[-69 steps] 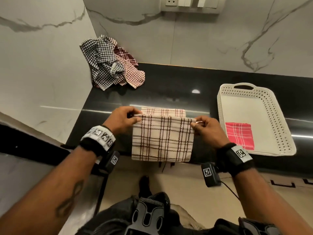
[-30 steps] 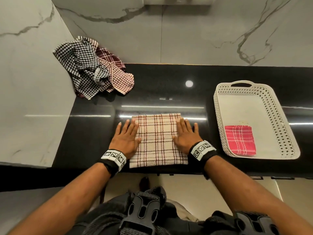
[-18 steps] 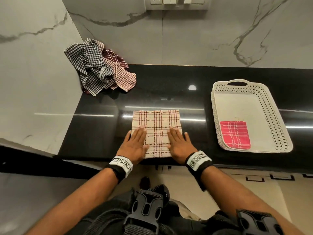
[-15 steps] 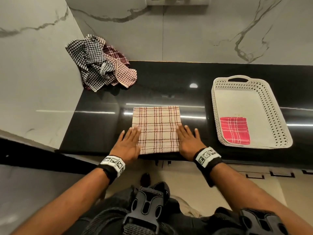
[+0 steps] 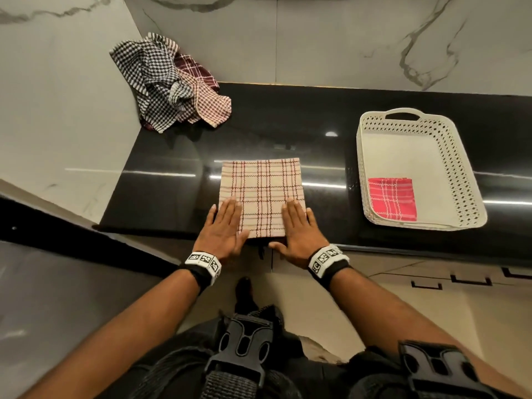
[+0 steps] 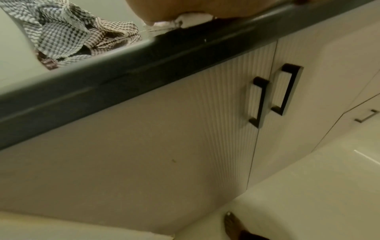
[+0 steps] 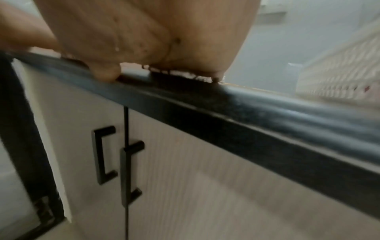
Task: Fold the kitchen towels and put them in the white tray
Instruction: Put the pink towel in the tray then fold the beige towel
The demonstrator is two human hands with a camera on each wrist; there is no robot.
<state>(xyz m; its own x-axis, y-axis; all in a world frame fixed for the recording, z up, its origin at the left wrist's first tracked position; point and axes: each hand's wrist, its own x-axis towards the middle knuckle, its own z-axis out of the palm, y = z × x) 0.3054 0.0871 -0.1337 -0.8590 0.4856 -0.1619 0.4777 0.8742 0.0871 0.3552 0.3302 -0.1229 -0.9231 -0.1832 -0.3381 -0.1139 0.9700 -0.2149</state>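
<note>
A folded beige towel (image 5: 263,191) with dark red checks lies flat on the black counter (image 5: 172,156) near its front edge. My left hand (image 5: 223,226) presses flat on the towel's near left corner, fingers straight. My right hand (image 5: 298,226) presses flat on its near right corner. The white perforated tray (image 5: 466,156) stands to the right with a folded red checked towel (image 5: 393,198) in its near left corner. In the wrist views only the heels of my palms show, resting on the towel's edge (image 7: 185,74) at the counter lip.
A heap of unfolded towels (image 5: 169,84), black-and-white and maroon checked, sits in the back left corner against the marble walls. Below the counter are cabinet doors with black handles (image 6: 259,102). Bare counter lies between the beige towel and the tray.
The towel was held up by its top corners, then laid on the counter. My flat hands have since slid over it, out to its sides and back onto its near corners.
</note>
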